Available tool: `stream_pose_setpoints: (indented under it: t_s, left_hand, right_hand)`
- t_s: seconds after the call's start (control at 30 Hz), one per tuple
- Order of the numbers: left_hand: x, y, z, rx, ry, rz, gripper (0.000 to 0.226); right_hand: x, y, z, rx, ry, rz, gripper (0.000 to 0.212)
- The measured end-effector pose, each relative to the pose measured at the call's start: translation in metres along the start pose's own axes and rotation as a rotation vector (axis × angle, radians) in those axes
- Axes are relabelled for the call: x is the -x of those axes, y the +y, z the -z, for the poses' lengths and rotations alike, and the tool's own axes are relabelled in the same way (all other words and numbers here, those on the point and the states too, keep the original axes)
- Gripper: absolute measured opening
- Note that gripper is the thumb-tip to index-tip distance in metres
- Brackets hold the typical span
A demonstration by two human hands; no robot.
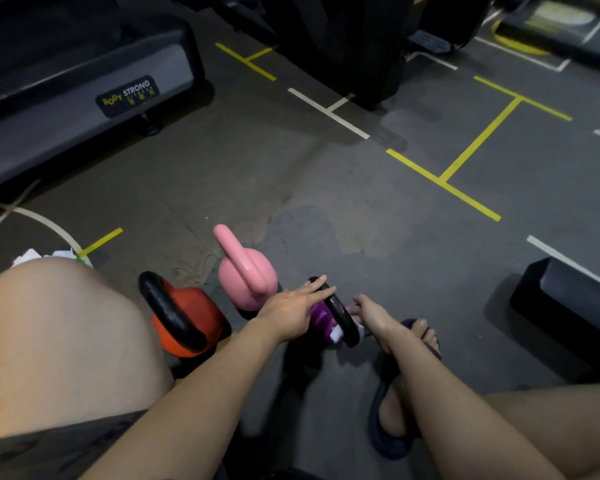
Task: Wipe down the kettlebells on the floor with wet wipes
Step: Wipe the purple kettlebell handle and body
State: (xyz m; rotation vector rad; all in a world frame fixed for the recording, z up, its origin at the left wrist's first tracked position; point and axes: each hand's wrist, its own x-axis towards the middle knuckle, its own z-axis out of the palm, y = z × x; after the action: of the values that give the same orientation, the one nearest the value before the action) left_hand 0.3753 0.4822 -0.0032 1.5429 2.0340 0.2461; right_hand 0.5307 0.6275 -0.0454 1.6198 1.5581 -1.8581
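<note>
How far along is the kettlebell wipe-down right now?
Done: unclear, though crumpled white sheets lie by the left knee. In hand: the left hand rests on the purple kettlebell while the right hand presses a white wipe to its handle. Left: the pink kettlebell and orange kettlebell may remain; their state cannot be told.

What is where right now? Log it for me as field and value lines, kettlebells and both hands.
kettlebells: orange kettlebell, pink kettlebell, purple kettlebell, all on the floor
left hand: fingers straight, resting on the purple kettlebell's black handle
right hand: holds a wipe against that handle
white heap: on the floor at far left, likely wipes
</note>
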Motion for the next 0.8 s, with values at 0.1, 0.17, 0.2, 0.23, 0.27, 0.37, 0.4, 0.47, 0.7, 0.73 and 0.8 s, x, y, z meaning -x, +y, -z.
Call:
stream_pose_setpoints:
  t_s: [0.1,0.17,0.2,0.23,0.27,0.37,0.4,0.47,0.7,0.73,0.8]
  left_hand:
    - [0.001,-0.001,-0.001,-0.003,-0.003,-0.008,0.073]
    - [0.001,-0.001,-0.002,-0.009,-0.005,-0.011,0.074]
    - [0.001,-0.002,-0.002,-0.012,-0.004,-0.01,0.074]
    - [0.0,-0.002,-0.002,-0.013,-0.005,-0.01,0.074]
    - [0.0,-0.002,-0.002,-0.013,-0.006,-0.008,0.075]
    - [0.0,-0.002,-0.001,-0.007,-0.006,-0.006,0.075]
    - [-0.001,-0.002,-0.001,-0.006,-0.009,-0.005,0.075]
    - [-0.001,-0.001,0.0,-0.006,-0.017,-0.003,0.075]
    - [0.001,0.0,0.0,0.042,-0.042,0.044,0.081]
    - [0.002,0.0,0.001,0.06,-0.049,0.047,0.082]
    - [0.004,0.003,0.003,0.108,-0.047,0.045,0.083]
  right_hand:
    - [-0.022,0.033,-0.001,-0.036,0.014,0.099,0.051]
    - [-0.007,0.036,-0.003,0.041,0.017,0.131,0.051]
    - [0.006,0.03,-0.007,0.062,0.054,0.111,0.043]
    - [0.022,0.023,-0.011,0.056,0.065,0.115,0.037]
    - [0.024,0.021,-0.012,0.053,0.073,0.109,0.037]
    - [0.021,0.018,-0.012,0.079,0.065,0.111,0.049]
    - [0.019,0.015,-0.011,0.073,0.053,0.073,0.053]
    - [0.029,0.0,-0.013,0.152,0.019,0.056,0.048]
    - [0.033,-0.016,-0.024,0.357,0.133,0.178,0.053]
    - [0.032,-0.018,-0.024,0.293,0.126,0.163,0.056]
    - [0.03,-0.024,-0.022,0.207,0.111,0.159,0.056]
